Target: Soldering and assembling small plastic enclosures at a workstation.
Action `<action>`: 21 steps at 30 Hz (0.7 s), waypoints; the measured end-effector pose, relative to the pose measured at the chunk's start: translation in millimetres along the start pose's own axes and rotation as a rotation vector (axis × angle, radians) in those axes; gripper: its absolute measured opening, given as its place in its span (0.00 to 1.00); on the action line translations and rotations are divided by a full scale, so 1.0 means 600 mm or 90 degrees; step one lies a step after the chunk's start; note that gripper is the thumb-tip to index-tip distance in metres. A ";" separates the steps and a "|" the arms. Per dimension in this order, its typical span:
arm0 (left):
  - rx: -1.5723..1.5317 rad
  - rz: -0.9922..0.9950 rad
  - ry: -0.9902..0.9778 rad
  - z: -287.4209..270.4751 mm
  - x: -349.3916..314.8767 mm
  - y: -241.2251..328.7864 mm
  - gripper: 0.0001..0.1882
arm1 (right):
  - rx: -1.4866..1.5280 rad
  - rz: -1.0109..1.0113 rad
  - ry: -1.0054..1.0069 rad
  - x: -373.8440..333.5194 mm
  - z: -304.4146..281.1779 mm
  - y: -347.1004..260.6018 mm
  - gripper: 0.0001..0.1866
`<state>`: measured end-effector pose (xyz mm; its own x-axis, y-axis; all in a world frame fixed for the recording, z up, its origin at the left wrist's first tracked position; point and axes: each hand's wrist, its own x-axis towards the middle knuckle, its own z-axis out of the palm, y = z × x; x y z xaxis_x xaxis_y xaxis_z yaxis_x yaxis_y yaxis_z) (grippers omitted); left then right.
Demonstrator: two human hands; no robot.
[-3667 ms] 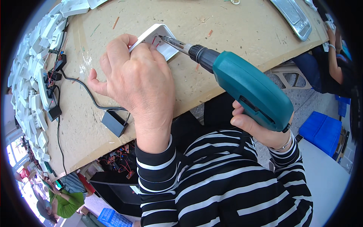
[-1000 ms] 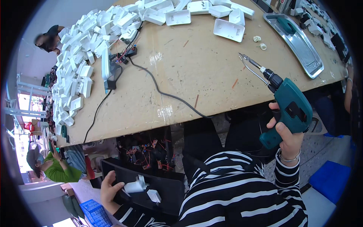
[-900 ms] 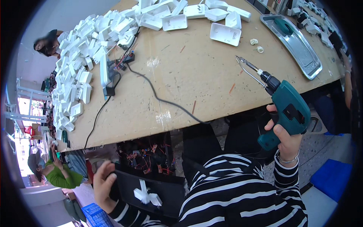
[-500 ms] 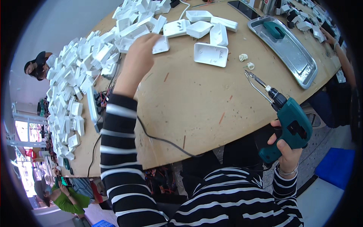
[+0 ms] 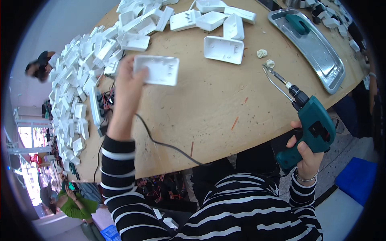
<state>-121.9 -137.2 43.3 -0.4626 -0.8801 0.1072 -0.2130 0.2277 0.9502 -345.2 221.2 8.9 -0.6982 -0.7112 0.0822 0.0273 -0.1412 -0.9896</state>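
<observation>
My left hand [image 5: 129, 86] grips a shallow white plastic housing [image 5: 163, 71] by its left end, thumb inside the rim. Its hollow side faces up, showing slots and small posts, and it is held over the left part of the table. In my right hand [image 5: 309, 160] is a teal soldering gun [image 5: 315, 120], fingers wrapped round its handle near the table's front edge. The gun's tip and thin bent feed tube point away to the left, close to a small crumpled whitish lump [image 5: 269, 64]. Another whitish lump [image 5: 262, 53] lies just beyond.
A big heap of white housings [image 5: 76, 94] covers the left side. Beyond my hands lie several separate housings [image 5: 223, 50]. A metal tray [image 5: 327, 66] holding a teal object [image 5: 297, 24] sits at right. A black cable [image 5: 169, 147] crosses the table. At far right, another person's arm [image 5: 372, 80] shows.
My left hand has come back from the far housings toward me and to the left, now lifting one housing. The soldering gun stays in my right hand, nearly still. The view has shifted slightly.
</observation>
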 end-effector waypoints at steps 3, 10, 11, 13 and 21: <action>-0.015 -0.036 0.021 0.050 -0.118 -0.031 0.18 | 0.003 -0.032 -0.019 -0.006 0.001 0.000 0.34; 0.150 0.006 -0.058 0.060 -0.198 -0.029 0.27 | -0.007 -0.069 -0.041 -0.032 0.005 -0.011 0.33; 0.139 0.023 -0.055 0.058 -0.201 -0.030 0.29 | -0.006 -0.068 -0.044 -0.035 0.006 -0.012 0.33; 0.114 0.028 -0.050 0.059 -0.208 -0.022 0.28 | -0.006 -0.066 -0.049 -0.039 0.006 -0.015 0.33; 0.368 0.150 0.145 -0.110 -0.090 -0.043 0.18 | -0.018 -0.072 -0.049 -0.050 0.011 -0.020 0.32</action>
<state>-34.6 -123.2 32.2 -0.3729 -0.8313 0.4121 -0.5855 0.5554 0.5905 -319.9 239.9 19.0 -0.6387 -0.7425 0.2019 -0.0694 -0.2057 -0.9762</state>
